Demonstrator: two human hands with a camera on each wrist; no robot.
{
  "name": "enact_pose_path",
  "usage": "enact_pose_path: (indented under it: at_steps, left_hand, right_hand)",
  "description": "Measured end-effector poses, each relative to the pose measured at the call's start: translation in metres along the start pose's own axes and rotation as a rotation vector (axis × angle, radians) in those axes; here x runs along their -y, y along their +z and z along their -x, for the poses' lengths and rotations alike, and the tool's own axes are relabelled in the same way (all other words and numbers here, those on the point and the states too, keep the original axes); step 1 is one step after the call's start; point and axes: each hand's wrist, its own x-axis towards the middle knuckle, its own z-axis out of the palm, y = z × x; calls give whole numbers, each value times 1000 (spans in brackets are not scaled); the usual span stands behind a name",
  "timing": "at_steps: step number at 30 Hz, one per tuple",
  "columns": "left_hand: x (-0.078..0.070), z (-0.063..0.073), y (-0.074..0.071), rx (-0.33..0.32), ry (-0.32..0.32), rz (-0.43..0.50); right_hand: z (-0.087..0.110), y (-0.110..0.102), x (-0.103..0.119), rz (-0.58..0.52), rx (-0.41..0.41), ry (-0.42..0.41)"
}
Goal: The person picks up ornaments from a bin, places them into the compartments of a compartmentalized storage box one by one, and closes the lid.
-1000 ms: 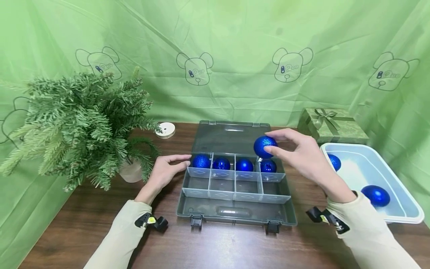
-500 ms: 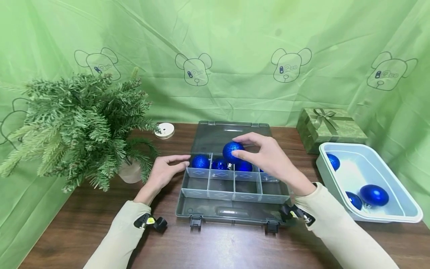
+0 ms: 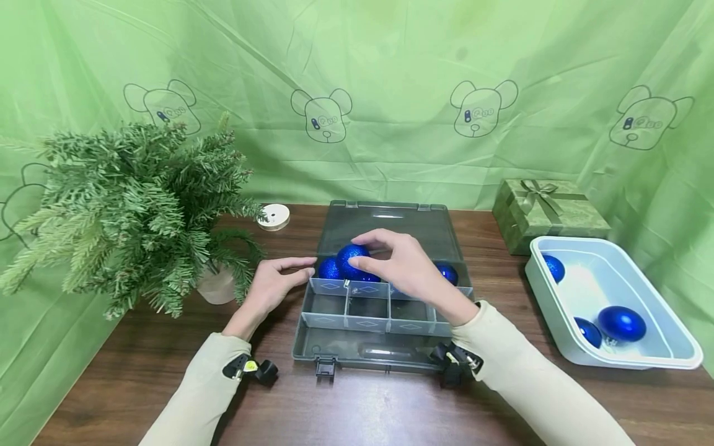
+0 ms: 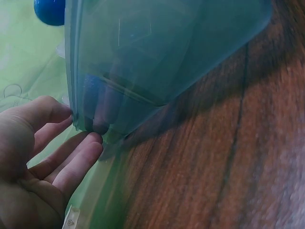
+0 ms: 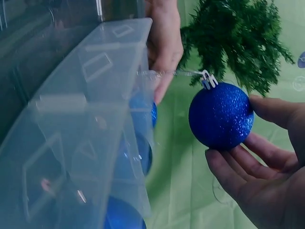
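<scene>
My right hand (image 3: 398,263) pinches a glittery blue Christmas bauble (image 3: 350,261) between thumb and fingers, over the back row of an open dark see-through organizer box (image 3: 365,362). In the right wrist view, the held bauble (image 5: 221,117) shows its silver cap and a thread. Beneath it in the head view, another glittery bauble (image 3: 330,269) sits in the back left compartment; a shiny bauble (image 3: 448,274) lies in the back right one. Others between are partly hidden by my right hand. My left hand (image 3: 273,285) touches the box's left wall near its back corner, fingers fairly straight.
A pale blue plastic tub (image 3: 661,291) on the right holds several blue baubles. Behind it is a green gift box (image 3: 558,210) with a bow. To the left stands a small artificial pine tree (image 3: 150,210); a white ribbon spool (image 3: 273,217) lies near it.
My right hand has carried the glittery bauble leftward across the back row, from the right end to the left compartments. My left hand has stayed at the box's side.
</scene>
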Motion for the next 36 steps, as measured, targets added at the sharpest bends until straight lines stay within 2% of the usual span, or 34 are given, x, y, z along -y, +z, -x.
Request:
enact_pose_path:
  at_steps: [9,15,24,36]
  left_hand:
    - [0,-1,0,4,-3,5]
    - [0,-1,0,8,2,6]
    - [0,0,-1,11,-3,2]
    - [0,-1,-1,14,1,0]
  right_hand:
    - [-7,26,1,-43,29,24]
    - [-8,35,2,-54,54,43]
    - [-14,41,2,61,119,69]
    - [-17,44,-1,115,201,55]
